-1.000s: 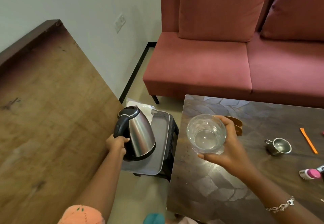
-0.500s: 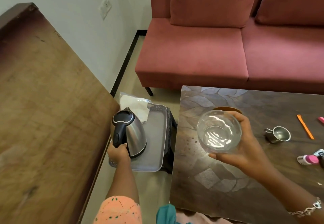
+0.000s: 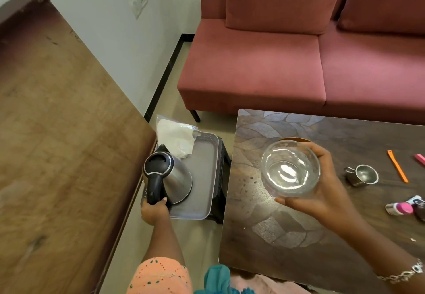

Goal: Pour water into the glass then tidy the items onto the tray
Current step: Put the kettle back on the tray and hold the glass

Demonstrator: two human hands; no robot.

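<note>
Sofa: a dusty-red upholstered sofa (image 3: pixel 299 63) with two back cushions fills the far side, against a white wall.
Wooden top: a large brown wood-grain tabletop (image 3: pixel 57 132) runs along the left edge.
Coffee table: a dark patterned low table (image 3: pixel 264 236) with a leaf-like inlay stands on the right, in front of the sofa.
Tray: a grey rectangular plastic tray (image 3: pixel 204 192) sits on a black stool between the two tables, down near the floor.
Kettle: a stainless-steel electric kettle with black lid and handle (image 3: pixel 177 178) stands upright on the tray's near-left part.
Left hand: the left hand (image 3: pixel 154 212) is wrapped around the lower end of the kettle handle.
Glass: a clear round glass (image 3: pixel 290 170) holding a little water is held above the coffee table.
Right hand: the right hand (image 3: pixel 322 192) cups the glass from the side, fingers curled round it.
Bag: a clear plastic bag of white material (image 3: pixel 177 135) lies at the tray's far corner.
Small items: a small steel cup (image 3: pixel 363 175), an orange plastic stick (image 3: pixel 397 166) and a pink-capped tube (image 3: pixel 399 208) lie on the coffee table to the right.
</note>
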